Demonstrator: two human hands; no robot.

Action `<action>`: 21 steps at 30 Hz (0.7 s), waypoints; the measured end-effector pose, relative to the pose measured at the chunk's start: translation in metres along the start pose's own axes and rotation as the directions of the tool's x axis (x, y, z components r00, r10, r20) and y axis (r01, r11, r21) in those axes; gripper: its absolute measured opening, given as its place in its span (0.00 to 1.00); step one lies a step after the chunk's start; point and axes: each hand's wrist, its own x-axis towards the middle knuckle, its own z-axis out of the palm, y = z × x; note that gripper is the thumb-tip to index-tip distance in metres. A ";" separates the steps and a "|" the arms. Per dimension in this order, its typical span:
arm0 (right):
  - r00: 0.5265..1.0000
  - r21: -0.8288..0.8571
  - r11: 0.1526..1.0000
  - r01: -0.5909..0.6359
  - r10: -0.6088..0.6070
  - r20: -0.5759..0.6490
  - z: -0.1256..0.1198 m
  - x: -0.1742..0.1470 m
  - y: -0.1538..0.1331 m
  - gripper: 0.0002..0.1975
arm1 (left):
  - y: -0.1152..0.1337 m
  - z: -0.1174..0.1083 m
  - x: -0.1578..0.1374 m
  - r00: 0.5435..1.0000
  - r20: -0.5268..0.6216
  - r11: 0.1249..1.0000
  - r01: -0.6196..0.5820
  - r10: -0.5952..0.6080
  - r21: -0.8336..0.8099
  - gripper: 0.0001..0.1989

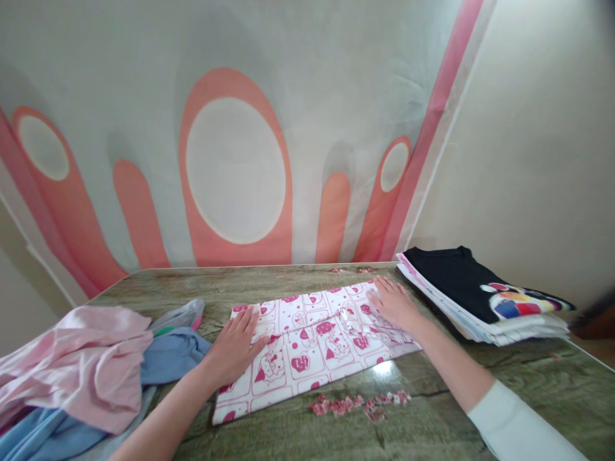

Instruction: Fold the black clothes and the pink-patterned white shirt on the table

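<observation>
A white garment with pink cartoon prints [307, 358] lies folded into a long flat strip on the table. It slants slightly upward to the right. My left hand [235, 346] rests flat on its left end, fingers stretched out. At the upper right end of the cloth, my right hand [394, 304] lies with its fingers extended, pressing on the fabric. Neither hand grips anything. A seam or folded edge runs lengthwise across the middle of the cloth. What kind of garment it is, I cannot tell.
A loose heap of pink and blue clothes [96, 365] lies at the left. At the right stands a stack of folded garments, with a black T-shirt [446, 275] on top. The wood-patterned table [269, 442] ends at a wall with a pink-and-grey mural [240, 253].
</observation>
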 end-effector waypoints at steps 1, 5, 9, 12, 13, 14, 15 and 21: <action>0.999 0.025 1.000 0.007 -0.008 0.050 0.000 -0.003 -0.008 0.32 | 0.001 -0.001 0.000 1.000 0.002 1.000 0.002 -0.002 -0.002 0.36; 0.978 0.107 0.994 0.012 -0.034 0.205 0.009 -0.012 -0.035 0.35 | 0.002 -0.005 -0.001 0.999 0.032 1.000 0.010 -0.009 -0.022 0.36; 0.976 0.118 0.990 0.077 -0.099 0.193 0.019 -0.004 -0.040 0.38 | 0.002 -0.012 -0.006 0.999 0.054 0.998 0.007 -0.004 -0.055 0.34; 0.956 0.141 0.965 0.219 -0.241 0.168 0.018 0.011 -0.033 0.36 | 0.012 -0.028 -0.017 0.996 0.079 0.999 -0.028 0.031 -0.040 0.26; 0.940 0.158 0.948 0.277 -0.301 0.160 0.016 0.017 -0.031 0.36 | 0.019 -0.036 -0.022 0.993 0.104 0.998 -0.055 0.057 -0.022 0.22; 0.920 0.178 0.926 0.334 -0.361 0.155 0.014 0.023 -0.029 0.35 | 0.028 -0.046 -0.027 0.986 0.140 0.996 -0.093 0.093 -0.002 0.18; 0.897 0.200 0.901 0.385 -0.416 0.149 0.012 0.030 -0.028 0.34 | 0.037 -0.056 -0.032 0.976 0.185 0.993 -0.118 0.113 0.015 0.16; 0.803 0.316 0.801 0.509 -0.574 0.160 0.006 0.067 -0.036 0.30 | 0.070 -0.082 -0.034 0.968 0.242 0.993 0.036 -0.062 0.110 0.16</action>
